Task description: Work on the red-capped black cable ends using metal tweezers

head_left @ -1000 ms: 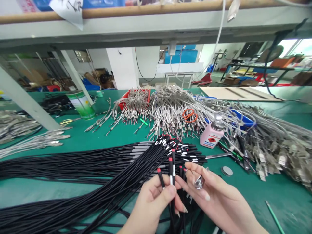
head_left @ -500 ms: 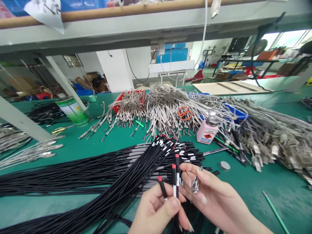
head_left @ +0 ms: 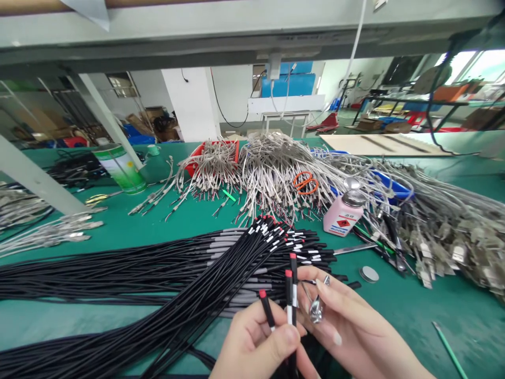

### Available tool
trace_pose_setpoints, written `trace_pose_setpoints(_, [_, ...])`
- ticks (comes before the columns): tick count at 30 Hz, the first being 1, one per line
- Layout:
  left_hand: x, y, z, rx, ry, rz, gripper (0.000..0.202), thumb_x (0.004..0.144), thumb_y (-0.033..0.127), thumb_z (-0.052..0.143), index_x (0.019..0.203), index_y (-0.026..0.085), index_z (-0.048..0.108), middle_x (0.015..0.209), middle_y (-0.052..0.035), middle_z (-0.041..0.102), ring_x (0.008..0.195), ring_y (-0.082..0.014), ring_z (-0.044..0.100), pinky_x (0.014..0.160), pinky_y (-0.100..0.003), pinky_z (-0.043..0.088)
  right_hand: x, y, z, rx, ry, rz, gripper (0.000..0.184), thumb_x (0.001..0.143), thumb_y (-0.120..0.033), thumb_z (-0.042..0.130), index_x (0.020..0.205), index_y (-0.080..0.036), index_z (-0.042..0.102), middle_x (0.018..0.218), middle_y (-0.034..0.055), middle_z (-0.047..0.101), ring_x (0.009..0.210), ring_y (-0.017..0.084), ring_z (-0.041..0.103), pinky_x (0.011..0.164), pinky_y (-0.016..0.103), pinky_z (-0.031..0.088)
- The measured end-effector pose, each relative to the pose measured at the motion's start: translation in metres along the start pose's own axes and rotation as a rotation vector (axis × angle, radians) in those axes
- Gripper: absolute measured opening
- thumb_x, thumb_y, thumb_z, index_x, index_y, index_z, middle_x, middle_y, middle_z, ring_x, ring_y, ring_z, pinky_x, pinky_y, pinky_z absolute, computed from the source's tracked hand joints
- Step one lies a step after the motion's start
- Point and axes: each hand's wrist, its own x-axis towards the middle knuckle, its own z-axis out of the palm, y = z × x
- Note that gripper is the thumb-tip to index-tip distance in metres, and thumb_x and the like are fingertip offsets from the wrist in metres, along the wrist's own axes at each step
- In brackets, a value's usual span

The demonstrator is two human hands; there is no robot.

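My left hand pinches a few black cables between thumb and fingers. Their red-tipped ends with white bands point upward and fan slightly apart. Close beside them on the right, my right hand is curled around shiny metal nail clippers, partly covered by the fingers. Behind both hands lies a big bundle of black cables, many with red tips and white or grey sleeves, stretching off to the left. The lower parts of the held cables are hidden by my hands.
A pink bottle with a metal pump top stands behind my right hand, near a round lid. Heaps of grey cables fill the back, with orange-handled scissors on them. A green stick lies at right. A shelf beam crosses overhead.
The camera view has shifted slightly, so the scene's background sits higher. Both hands keep their hold beside each other; the cables and nail clippers stay in almost the same arrangement.
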Motion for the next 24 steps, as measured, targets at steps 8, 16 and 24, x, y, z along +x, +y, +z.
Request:
trace_pose_setpoints(8, [-0.0024,0.0017,0.0021,-0.035,0.043,-0.005,0.032,0.082,0.045,0.074,0.084,0.015,0.063,0.057,-0.0013,0.07,0.052,-0.0106,0.062,0.061,-0.023,0.047,0.0003,-0.0036,-0.0005,-0.009,0.017,0.011,0.024,0.086,-0.031,0.072,0.105,-0.017,0.075,0.056,-0.0041,0.056,0.056,0.007,0.052,0.077,0.028,0.052])
trace_pose_setpoints(16, [-0.0014,0.003,0.0042,-0.063,0.081,-0.032,0.039,0.077,0.05,0.077,0.079,0.015,0.061,0.056,0.0002,0.065,0.051,-0.0094,0.058,0.059,-0.022,0.045,0.0025,-0.0037,0.0002,-0.015,0.041,0.017,0.023,0.084,-0.033,0.074,0.099,-0.016,0.076,0.057,-0.0034,0.056,0.057,0.008,0.054,0.076,0.027,0.053])
trace_pose_setpoints(24, [-0.0005,0.0062,0.0082,-0.027,0.143,-0.049,0.041,0.075,0.051,0.078,0.076,0.015,0.06,0.057,-0.0001,0.062,0.052,-0.0099,0.056,0.059,-0.022,0.044,0.0021,-0.0032,-0.0004,-0.03,0.078,0.034,0.024,0.08,-0.034,0.077,0.096,-0.015,0.077,0.054,-0.004,0.054,0.059,0.009,0.054,0.088,0.035,0.051])
